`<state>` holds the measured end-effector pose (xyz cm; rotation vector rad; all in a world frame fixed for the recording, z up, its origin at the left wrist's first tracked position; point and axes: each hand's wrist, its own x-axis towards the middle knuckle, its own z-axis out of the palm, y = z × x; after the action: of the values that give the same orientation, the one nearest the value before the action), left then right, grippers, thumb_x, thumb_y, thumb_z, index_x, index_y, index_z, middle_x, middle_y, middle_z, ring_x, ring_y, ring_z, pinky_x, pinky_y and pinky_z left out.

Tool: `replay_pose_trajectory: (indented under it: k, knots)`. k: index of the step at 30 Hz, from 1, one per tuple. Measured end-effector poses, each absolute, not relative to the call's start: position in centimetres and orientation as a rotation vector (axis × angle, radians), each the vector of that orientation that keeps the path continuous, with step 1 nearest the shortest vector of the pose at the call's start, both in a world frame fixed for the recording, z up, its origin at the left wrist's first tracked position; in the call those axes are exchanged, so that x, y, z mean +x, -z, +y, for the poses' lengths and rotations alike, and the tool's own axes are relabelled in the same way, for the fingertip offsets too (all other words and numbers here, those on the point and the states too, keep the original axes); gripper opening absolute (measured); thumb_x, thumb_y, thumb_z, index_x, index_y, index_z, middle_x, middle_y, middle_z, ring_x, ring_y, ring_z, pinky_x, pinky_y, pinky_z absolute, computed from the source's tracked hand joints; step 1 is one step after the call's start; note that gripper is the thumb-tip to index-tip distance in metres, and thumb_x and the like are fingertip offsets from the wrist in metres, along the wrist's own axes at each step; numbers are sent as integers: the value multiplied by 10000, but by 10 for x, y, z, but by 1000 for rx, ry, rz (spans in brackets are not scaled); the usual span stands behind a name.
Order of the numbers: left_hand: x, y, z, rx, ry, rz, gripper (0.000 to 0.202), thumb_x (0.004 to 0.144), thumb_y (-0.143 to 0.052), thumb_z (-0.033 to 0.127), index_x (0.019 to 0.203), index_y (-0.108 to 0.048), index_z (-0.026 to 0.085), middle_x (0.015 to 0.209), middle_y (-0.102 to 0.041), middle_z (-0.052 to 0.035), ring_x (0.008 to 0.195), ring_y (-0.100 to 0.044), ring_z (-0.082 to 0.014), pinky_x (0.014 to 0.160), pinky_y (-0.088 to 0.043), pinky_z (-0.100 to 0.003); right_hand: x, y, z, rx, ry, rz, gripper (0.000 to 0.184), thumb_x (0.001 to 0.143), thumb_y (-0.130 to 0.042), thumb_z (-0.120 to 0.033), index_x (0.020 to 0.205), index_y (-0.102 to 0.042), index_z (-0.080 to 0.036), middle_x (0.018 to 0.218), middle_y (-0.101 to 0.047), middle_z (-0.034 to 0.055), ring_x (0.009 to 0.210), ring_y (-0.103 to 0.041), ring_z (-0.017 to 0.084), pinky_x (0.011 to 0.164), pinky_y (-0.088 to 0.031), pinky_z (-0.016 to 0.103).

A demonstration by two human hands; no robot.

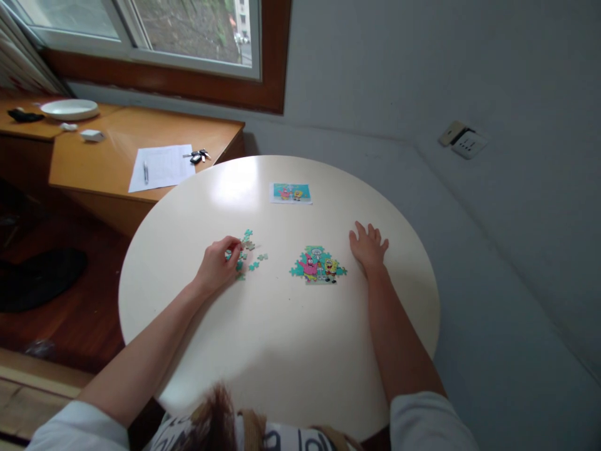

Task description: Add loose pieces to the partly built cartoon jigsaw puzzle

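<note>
Head view: I have both bare hands over a round white table, one to each side of a partly joined SpongeBob jigsaw. The joined section lies flat, picture side up, showing Patrick in pink, Squidward above the middle and SpongeBob in yellow against turquoise; its bottom edge is straight, while its sides and top end in knobs and notches. Well to the left of it, my left hand is at the loose jigsaw pieces, thumb and fingertips drawn together; I cannot tell whether a piece is pinched between them. Some of these pieces are turquoise, others greyish, and my fingers hide part of the scatter. My right hand is open, palm down and fingers spread, just to the right of the joined section and apart from it. Farther from me lies a small picture card printed with the same characters. Beyond the table's left edge, a wooden desk bears a printed sheet with a pen and a bunch of keys on it, and farther back a white round dish.
</note>
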<state>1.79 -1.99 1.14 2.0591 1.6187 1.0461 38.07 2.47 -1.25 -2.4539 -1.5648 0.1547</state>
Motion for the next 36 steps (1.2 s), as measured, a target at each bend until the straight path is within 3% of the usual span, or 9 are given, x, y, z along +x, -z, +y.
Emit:
replay_pose_trajectory:
  k: [4, 12, 15, 19, 25, 29, 36]
  knots:
    - [22, -12, -24, 2031, -1100, 1565, 161, 818, -442, 308, 791, -546, 187, 679, -665, -20, 577, -559, -133, 556, -429, -237, 382, 16, 26, -2432, -156, -1555, 523, 950, -277, -432, 1431, -388, -259, 1534, -292, 117, 1417, -218, 313, 1113, -115, 584]
    - [37, -3, -23, 2347, -1105, 1509, 124, 811, -422, 212, 803, -544, 191, 558, -550, 2, 505, -509, -144, 546, -396, -252, 387, 28, 30, -2312, -84, -1528, 490, 934, -330, -424, 1365, -484, -249, 1486, -377, 122, 1377, -289, 305, 1095, -142, 597]
    - [51, -4, -22, 2452, -1108, 1417, 124, 830, -410, 192, 797, -529, 196, 568, -552, -1, 511, -515, -145, 550, -391, -250, 392, 33, 34, -2222, -46, -1500, 441, 921, -361, -400, 1269, -572, -232, 1413, -468, 124, 1314, -372, 284, 1084, -171, 582]
    - [86, -12, -19, 2455, -1086, 1248, 120, 836, -416, 178, 805, -530, 196, 639, -595, -23, 546, -529, -144, 565, -383, -256, 398, 35, 36, -2082, 15, -1423, 386, 902, -367, -347, 1057, -674, -173, 1197, -609, 148, 1134, -506, 251, 1021, -307, 469]
    - [155, -14, -13, 1762, -1246, 1142, 109, 784, -470, 199, 679, -498, 192, 491, -445, 52, 468, -402, -99, 504, -314, -225, 398, 32, 33, -1965, 27, -1337, 383, 888, -358, -364, 805, -664, -149, 970, -645, 153, 938, -557, 241, 876, -405, 400]
    - [181, -2, -15, 1182, -1204, 988, 141, 735, -546, 281, 644, -506, 180, 435, -364, 81, 421, -338, -78, 445, -270, -202, 391, 28, 19, -1908, 35, -1353, 405, 899, -320, -368, 729, -631, -172, 844, -649, 109, 838, -566, 207, 820, -430, 351]
    - [178, 6, -17, 991, -1163, 905, 195, 650, -647, 325, 632, -532, 168, 413, -381, 86, 394, -361, -69, 420, -319, -192, 355, 11, -14, -1769, -35, -1441, 345, 888, -358, -388, 821, -639, -199, 697, -625, 28, 648, -528, 161, 670, -415, 272]
